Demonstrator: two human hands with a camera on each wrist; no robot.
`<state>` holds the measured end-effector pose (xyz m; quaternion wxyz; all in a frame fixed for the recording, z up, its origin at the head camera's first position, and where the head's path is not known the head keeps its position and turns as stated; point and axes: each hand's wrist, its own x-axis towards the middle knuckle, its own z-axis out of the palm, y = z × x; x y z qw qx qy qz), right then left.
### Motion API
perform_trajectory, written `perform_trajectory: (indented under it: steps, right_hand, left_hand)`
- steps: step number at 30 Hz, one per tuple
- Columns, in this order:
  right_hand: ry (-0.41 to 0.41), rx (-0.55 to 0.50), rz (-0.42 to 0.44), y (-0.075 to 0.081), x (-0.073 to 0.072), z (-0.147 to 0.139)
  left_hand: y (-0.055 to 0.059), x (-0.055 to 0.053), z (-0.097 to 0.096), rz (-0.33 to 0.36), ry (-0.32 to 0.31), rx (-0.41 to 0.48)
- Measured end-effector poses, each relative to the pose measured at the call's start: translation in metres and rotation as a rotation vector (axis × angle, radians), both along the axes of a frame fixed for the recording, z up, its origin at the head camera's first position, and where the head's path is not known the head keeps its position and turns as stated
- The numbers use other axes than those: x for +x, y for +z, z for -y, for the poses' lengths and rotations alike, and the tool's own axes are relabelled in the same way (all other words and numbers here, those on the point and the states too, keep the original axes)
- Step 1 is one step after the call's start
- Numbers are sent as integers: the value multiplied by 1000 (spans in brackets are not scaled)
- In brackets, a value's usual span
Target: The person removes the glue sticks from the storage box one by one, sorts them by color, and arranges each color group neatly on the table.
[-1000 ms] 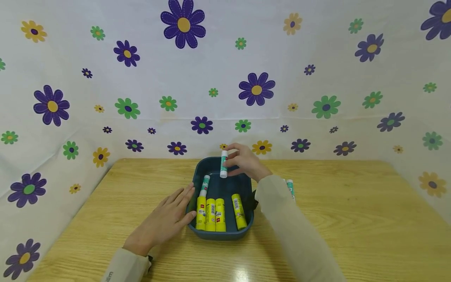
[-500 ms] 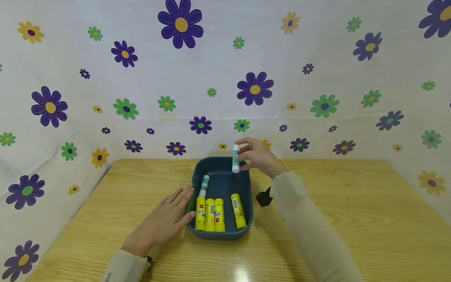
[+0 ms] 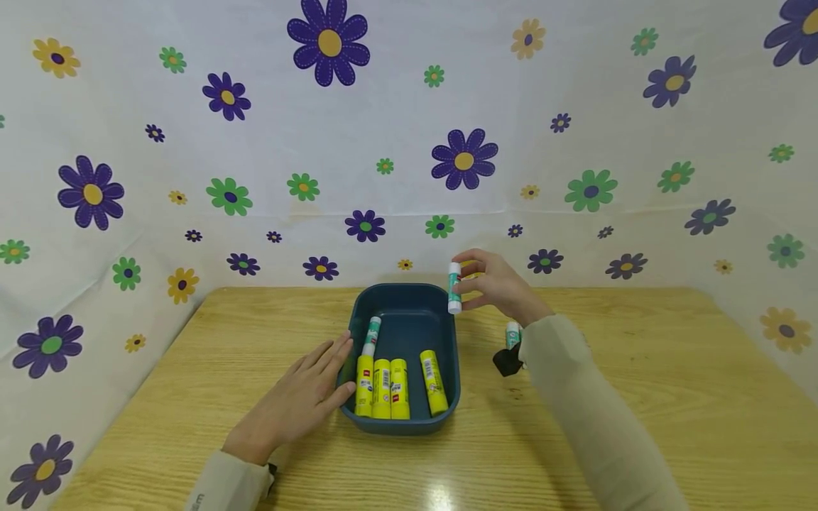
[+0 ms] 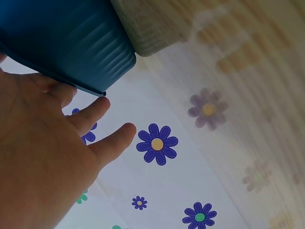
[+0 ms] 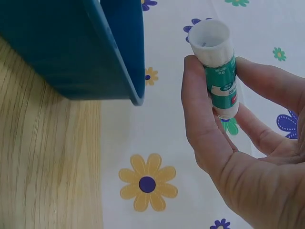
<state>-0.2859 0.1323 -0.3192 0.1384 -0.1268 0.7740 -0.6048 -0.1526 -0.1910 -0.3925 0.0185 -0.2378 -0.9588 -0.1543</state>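
My right hand (image 3: 495, 287) pinches a white-and-green glue stick (image 3: 454, 287) upright, at the far right corner of the dark blue bin (image 3: 409, 426). In the right wrist view the glue stick (image 5: 221, 78) sits between thumb and fingers, beside the bin wall (image 5: 52, 52). My left hand (image 3: 294, 397) rests with extended fingers along the bin's left rim; the left wrist view shows its fingers (image 4: 90, 117) at the rim. Inside the bin lie several yellow glue sticks (image 3: 381, 389), one of them (image 3: 434, 383) apart on the right, and a green-and-white one (image 3: 372, 335) at the left wall.
Another green-and-white glue stick (image 3: 513, 334) lies on the wooden table (image 3: 639, 383) right of the bin, partly hidden by the right sleeve and its black strap piece (image 3: 508, 360). A flower-printed white cloth (image 3: 409, 142) stands behind the table.
My right hand has moved right with the glue stick, from over the bin's far middle to its right rim. The left hand has stayed in place.
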Motion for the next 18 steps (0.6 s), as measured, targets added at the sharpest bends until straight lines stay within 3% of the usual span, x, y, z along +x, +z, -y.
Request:
perform_trajectory:
  steps: [18]
  right_hand:
    - [-45,42,-38,-7,14,-51]
  left_hand:
    - [0,0,-1,4,12,-6]
